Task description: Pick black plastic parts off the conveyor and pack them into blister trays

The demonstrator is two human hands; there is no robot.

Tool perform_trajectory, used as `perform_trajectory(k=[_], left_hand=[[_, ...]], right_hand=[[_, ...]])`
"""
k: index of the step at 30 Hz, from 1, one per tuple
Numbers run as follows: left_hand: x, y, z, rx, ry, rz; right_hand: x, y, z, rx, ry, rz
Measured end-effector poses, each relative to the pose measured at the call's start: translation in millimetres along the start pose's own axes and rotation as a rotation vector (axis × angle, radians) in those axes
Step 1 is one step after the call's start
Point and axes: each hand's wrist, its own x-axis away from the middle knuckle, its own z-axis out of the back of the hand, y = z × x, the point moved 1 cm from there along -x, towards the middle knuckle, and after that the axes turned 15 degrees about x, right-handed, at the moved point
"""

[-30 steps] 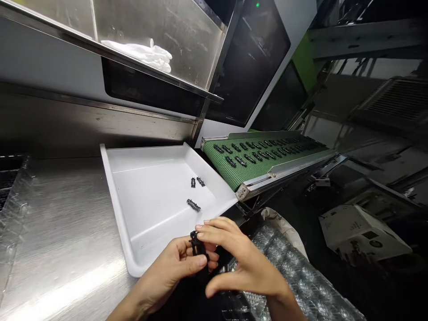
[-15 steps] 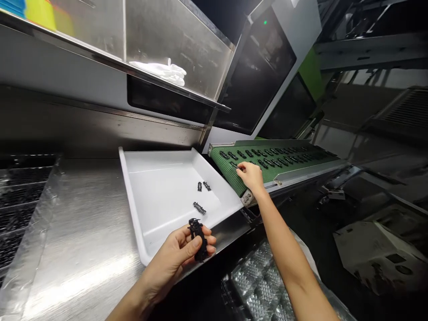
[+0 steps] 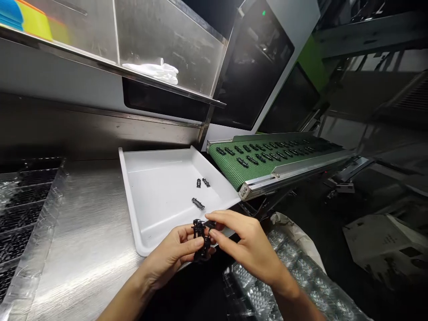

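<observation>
Now your left hand (image 3: 172,254) pinches a black plastic part (image 3: 201,240) between thumb and curled fingers, holding it upright just over the near rim of the tray. It is a narrow, knobbly moulding with small clawed ends. Your right hand (image 3: 249,246) curves in from the other side, fingers loosely parted, with the thumb tip at the part; you cannot tell whether it grips or only touches. Under your right wrist, clear blister trays (image 3: 284,278) with a pebbled, glinting surface sit in a pale bag, leaving little room there. To the left, the brushed steel table (image 3: 87,232) offers a wide, smooth stretch, with a dark ribbed tray under clear film (image 3: 28,214) at its far side. The white plastic tray (image 3: 132,200) has a raised, rounded lip and holds three similar black parts (image 3: 198,203), well apart from your hands. Just past its right corner runs a green woven conveyor belt (image 3: 234,176) between metal side rails, carrying rows of black parts (image 3: 242,162). Above, a steel shelf (image 3: 100,67) holds white gloves (image 3: 154,71).
</observation>
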Motion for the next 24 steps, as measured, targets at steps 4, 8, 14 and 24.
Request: perform_trajectory(k=[4,8,14,24], left_hand=[[3.4,-3.9,-1.1,0.053,0.039,-0.015],[2.9,-3.3,-2.4,0.051,0.077,-0.019],[-1.4,2.2,-1.0,-0.096,0.084,-0.045],[-5.5,0.5,2.6,-0.083,0.029,-0.055]], right_hand=[[6.5,5.9,-6.8,0.021,-0.078,0.088],[12.9,9.1,-5.9,0.071,-0.046,0.166],[15.8,-1.9,-1.9,0.386,-0.013,0.221],[5.7,-3.2,-10.0,0.483,-0.056,0.267]])
